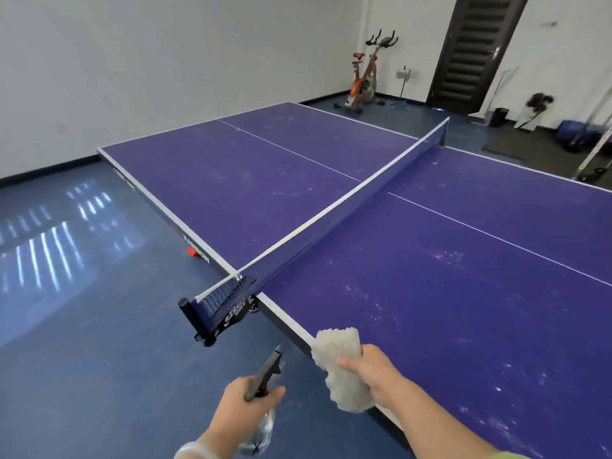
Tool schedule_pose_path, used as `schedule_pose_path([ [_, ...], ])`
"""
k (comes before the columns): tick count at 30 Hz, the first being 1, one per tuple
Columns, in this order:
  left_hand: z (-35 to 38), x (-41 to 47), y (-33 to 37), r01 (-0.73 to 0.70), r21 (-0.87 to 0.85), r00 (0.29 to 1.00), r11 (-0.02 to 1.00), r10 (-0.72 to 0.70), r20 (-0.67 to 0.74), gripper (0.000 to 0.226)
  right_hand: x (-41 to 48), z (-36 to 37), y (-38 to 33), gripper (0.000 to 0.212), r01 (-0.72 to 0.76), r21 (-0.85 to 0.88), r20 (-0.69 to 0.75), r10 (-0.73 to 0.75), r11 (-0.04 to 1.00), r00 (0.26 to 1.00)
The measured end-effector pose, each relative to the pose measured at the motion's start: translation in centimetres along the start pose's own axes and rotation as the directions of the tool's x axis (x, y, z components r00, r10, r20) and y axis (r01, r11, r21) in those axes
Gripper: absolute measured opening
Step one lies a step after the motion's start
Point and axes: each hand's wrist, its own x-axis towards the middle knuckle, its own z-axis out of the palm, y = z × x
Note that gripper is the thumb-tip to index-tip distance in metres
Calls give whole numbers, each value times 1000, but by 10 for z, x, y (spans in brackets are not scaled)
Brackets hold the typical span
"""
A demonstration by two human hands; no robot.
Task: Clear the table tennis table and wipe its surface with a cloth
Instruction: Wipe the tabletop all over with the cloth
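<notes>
The clearing half of the job looks done, since only the net (331, 210) stands on the table tennis table (430, 226). By my reading the wiping has hardly begun. Pale, dusty smears and white flecks (447, 256) are scattered over both halves of the matt purple top, thickest toward the near edge on the right-hand half. The cloth (341, 362) is a thick, shaggy, off-white pad folded into a rough oblong. It hangs at the table's near side edge, just right of the net post (195, 321). The right hand (374, 372) grips it, fingers wrapped round its lower half and thumb across the front, and its top end reaches over the white border line. The left hand (248, 405) is off the table, above the blue floor, curled round the neck of a spray bottle (265, 372) with a grey plastic trigger head pointing up and away. The bottle's body below the hand seems clear plastic, though it is too blurred to be sure. Spraying and wiping both halves, each side of the taut dark mesh net with its white top tape, appear to remain.
</notes>
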Motion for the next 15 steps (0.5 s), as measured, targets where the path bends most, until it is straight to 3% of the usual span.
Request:
schedule_pose_path([
  [3, -20, 37, 9, -67, 42, 998, 997, 66, 18, 21, 34, 10, -18, 17, -32, 47, -8, 32, 998, 999],
  [6, -35, 72, 12, -40, 19, 999, 999, 40, 25, 28, 65, 22, -34, 17, -22, 123, -23, 25, 992, 999],
  [11, -45, 101, 10, -44, -36, 998, 998, 46, 48, 3, 101, 42, -50, 21, -41, 239, 16, 38, 970, 999],
  [15, -56, 119, 3, -23, -38, 999, 999, 25, 48, 20, 132, 51, -63, 26, -37, 207, 64, 24, 978, 998],
])
